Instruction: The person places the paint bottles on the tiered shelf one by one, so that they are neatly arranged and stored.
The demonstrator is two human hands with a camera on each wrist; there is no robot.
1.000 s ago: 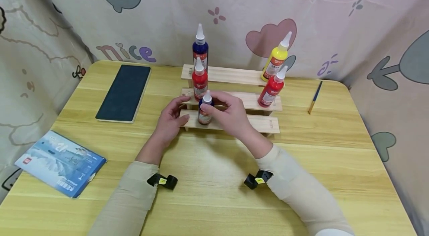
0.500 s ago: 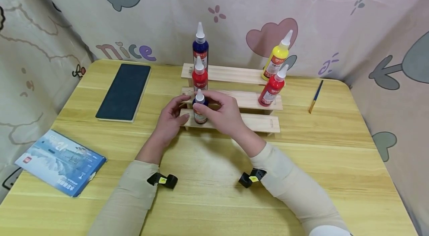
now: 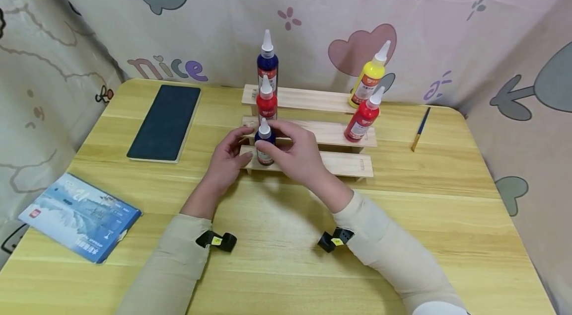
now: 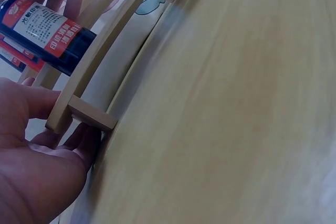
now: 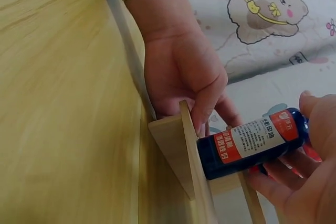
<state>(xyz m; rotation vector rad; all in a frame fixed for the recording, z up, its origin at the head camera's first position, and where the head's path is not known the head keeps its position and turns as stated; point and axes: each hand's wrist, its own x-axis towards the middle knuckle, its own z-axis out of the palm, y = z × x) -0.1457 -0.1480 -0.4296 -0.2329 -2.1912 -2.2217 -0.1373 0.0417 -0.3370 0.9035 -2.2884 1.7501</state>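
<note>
While left hand pinches rack end, right grip clasps blue bottle.

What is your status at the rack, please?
Right hand grips blue bottle on bottom step. Left hand holds rack end. Nothing blocking.

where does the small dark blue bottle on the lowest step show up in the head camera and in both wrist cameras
Head: small blue bottle stands centre frame on the lowest step, the right hand gripping it.
Left wrist: small blue bottle lies slantwise at upper left, above the step's edge.
Right wrist: small blue bottle sits at right of centre, tilted, between the fingers.
Shared landmark: the left end of the wooden stepped rack, which the left hand holds.
</note>
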